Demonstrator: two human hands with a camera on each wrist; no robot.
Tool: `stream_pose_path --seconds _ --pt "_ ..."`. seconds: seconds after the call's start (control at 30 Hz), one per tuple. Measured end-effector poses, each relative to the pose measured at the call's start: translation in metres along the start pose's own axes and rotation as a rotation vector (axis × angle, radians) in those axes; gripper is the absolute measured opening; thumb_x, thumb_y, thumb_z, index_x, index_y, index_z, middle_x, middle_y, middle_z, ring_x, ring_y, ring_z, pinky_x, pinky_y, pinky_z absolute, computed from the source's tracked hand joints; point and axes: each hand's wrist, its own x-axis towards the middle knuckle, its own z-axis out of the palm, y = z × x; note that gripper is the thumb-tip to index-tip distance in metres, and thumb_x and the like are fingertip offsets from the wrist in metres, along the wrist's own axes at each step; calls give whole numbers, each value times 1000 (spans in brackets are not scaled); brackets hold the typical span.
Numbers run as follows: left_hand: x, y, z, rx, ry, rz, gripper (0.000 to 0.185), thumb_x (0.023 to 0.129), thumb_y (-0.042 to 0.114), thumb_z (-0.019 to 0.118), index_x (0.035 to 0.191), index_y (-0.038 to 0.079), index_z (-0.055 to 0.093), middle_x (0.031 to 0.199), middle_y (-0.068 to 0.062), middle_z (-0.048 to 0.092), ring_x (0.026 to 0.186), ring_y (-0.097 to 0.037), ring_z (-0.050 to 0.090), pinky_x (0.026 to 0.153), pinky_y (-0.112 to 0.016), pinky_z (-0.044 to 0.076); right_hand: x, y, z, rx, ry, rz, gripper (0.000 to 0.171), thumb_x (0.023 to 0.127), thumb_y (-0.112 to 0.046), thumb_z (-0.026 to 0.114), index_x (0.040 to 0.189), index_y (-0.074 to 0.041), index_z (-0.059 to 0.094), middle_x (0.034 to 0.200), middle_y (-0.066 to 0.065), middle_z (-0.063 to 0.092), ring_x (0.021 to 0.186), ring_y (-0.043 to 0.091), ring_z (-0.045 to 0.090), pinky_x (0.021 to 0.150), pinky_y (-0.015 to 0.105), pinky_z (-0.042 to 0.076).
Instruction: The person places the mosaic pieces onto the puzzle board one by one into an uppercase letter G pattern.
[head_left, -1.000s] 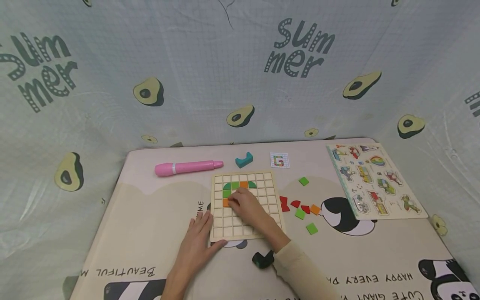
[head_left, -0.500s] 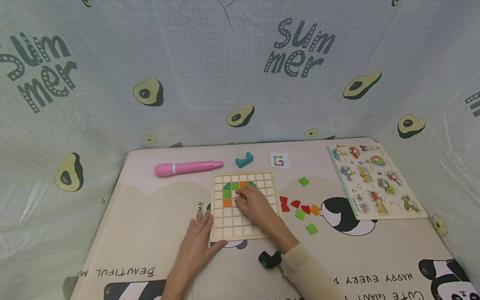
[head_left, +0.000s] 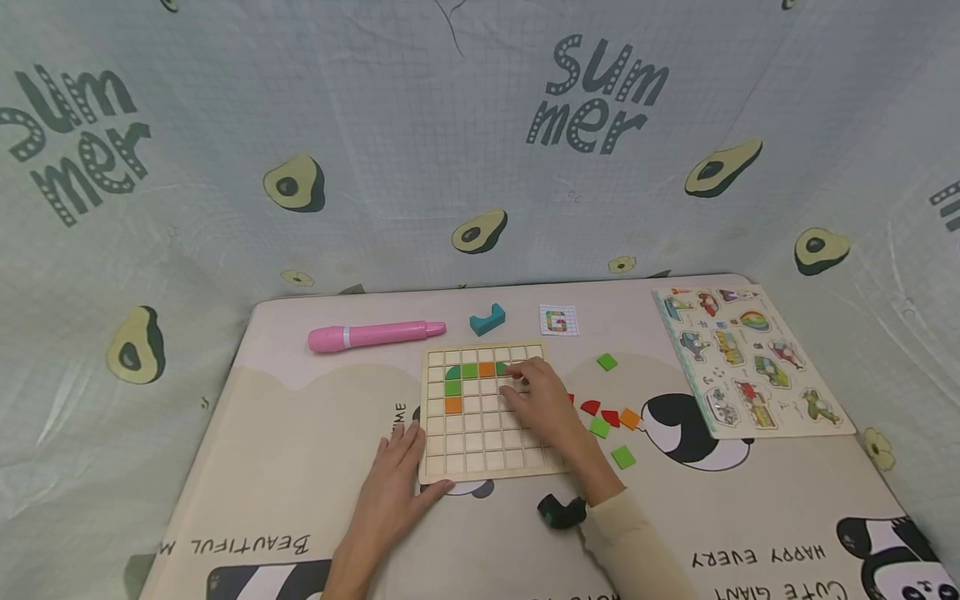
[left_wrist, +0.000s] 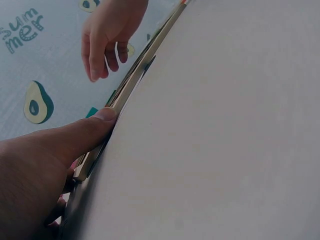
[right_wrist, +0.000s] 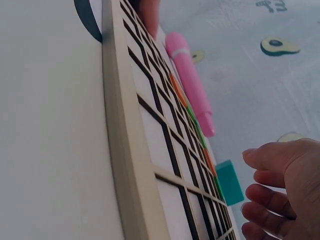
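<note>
Pen [head_left: 375,335] and card [head_left: 559,320] lie beyond the board [head_left: 475,443], three green tiles [head_left: 623,457] beside. Right hand [head_left: 547,404], loosely bent, empty, partly hides it; left hand [head_left: 388,482] relaxed.

A pale wooden board with thin raised ridges making square cells [right_wrist: 120,130] slants through the right wrist view. Along the board's far part runs a line of flat orange and green tiles [right_wrist: 178,92]. Beyond the board lie a long pink plastic stick with a whitish band [right_wrist: 192,82] and a teal angular block [right_wrist: 228,182]. The bare right hand [right_wrist: 285,190], thumb extended and fingers loosely bent, hangs beside the board near the block. Blurred fingers of the left hand [right_wrist: 149,17] show by the board's other end.
</note>
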Motion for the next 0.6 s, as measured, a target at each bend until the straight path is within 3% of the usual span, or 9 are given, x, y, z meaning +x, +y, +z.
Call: stream_pose_path --seconds 0.37,0.6 --pt "1 0 0 -7 -33 -18 90 81 55 76 145 -3 49 155 -18 45 149 -37 34 126 -50 27 4 21 -20 23 61 27 33 93 -21 70 121 -5 68 111 10 64 98 24 62 87 39 60" --pt "1 -1 0 -11 -13 1 86 83 52 76 143 -4 51 153 -19 47 147 -40 37 125 -52 29 8 38 -33 42 92 74 34 93 -22 69 122 -4 67 115 13 63 100 27 60 87 41 58"
